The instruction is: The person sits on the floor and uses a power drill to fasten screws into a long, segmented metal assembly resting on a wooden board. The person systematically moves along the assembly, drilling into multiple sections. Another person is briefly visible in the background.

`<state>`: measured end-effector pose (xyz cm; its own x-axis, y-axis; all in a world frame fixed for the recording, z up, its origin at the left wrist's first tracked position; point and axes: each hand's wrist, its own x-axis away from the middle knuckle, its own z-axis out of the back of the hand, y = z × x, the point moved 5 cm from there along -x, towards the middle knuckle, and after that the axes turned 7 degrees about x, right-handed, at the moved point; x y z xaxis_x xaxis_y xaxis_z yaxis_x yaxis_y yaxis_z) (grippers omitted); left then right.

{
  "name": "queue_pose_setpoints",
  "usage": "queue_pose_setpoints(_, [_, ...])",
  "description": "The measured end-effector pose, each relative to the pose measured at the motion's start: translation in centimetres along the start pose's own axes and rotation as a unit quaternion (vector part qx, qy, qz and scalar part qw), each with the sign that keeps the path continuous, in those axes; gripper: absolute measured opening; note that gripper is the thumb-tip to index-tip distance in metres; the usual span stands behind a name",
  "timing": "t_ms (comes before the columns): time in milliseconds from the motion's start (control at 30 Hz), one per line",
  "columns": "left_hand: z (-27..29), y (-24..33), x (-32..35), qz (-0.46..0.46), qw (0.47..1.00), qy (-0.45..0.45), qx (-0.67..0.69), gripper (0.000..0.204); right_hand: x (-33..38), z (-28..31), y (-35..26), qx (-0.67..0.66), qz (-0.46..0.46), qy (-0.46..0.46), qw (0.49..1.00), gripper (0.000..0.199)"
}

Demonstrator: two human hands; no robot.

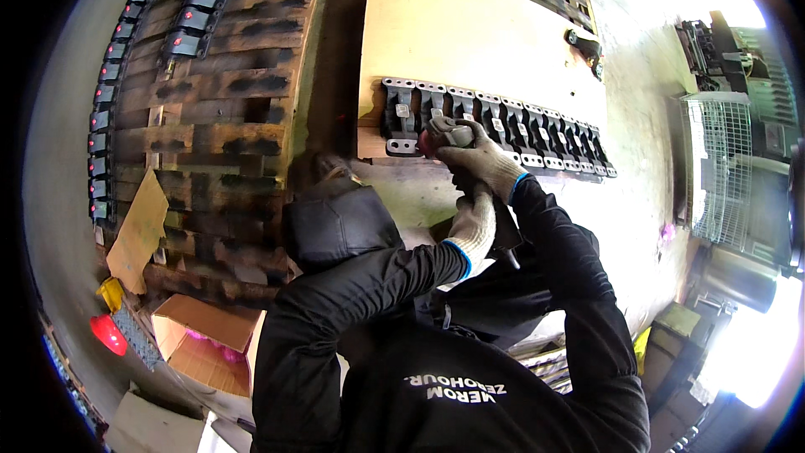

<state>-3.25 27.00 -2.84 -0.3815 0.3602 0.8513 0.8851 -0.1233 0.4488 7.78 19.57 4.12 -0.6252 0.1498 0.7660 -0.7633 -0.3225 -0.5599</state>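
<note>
A dark hand-held power tool [450,132] with a rounded grey head and a reddish front is at the near edge of a row of parts. My gloved right hand [488,161] is closed around its head end. Just below, my gloved left hand [475,225] is closed around the lower part of the tool, mostly hidden by the glove. The row consists of several black metal brackets [402,111] with two-holed grey end plates and a pale patch in the middle. The tool's head overlaps the second bracket from the left. The brackets lie on a plywood sheet [453,25].
A wooden pallet [218,138] at the left bears rows of dark parts [194,18] with red marks. A black tool [585,49] lies at the plywood's right edge. A cardboard box [197,356] stands at lower left, a wire cage [719,169] at right.
</note>
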Motion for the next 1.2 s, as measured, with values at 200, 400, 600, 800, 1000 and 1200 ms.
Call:
queue_pose_setpoints(200, [0.0,5.7,5.9,0.009,0.996,-0.029,-0.086,0.085,-0.7,1.0,2.0,-0.013,0.0,0.015,1.0,0.097])
queue_pose_setpoints(400, [-0.8,1.4,2.0,0.033,0.99,0.005,-0.137,0.096,1.0,1.7,1.8,-0.018,-0.047,0.03,0.998,0.088])
queue_pose_setpoints(600, [-0.6,2.1,2.6,0.025,0.991,0.001,-0.133,0.096,-0.2,1.8,3.4,-0.037,-0.004,0.01,0.999,0.088])
queue_pose_setpoints(800, [-1.8,-1.1,-1.5,-0.007,0.998,-0.041,-0.052,0.08,-0.2,2.6,3.4,-0.004,-0.026,0.039,0.999,0.089])
queue_pose_setpoints(1000, [-3.4,-8.2,-6.3,-0.304,0.923,-0.08,-0.221,0.067,0.6,1.2,2.4,-0.009,0.002,0.014,1.0,0.086])
queue_pose_setpoints(1200, [-5.2,-1.0,-1.0,0.02,0.978,-0.033,-0.207,0.096,2.2,4.1,3.7,-0.007,-0.074,0.106,0.992,0.092])
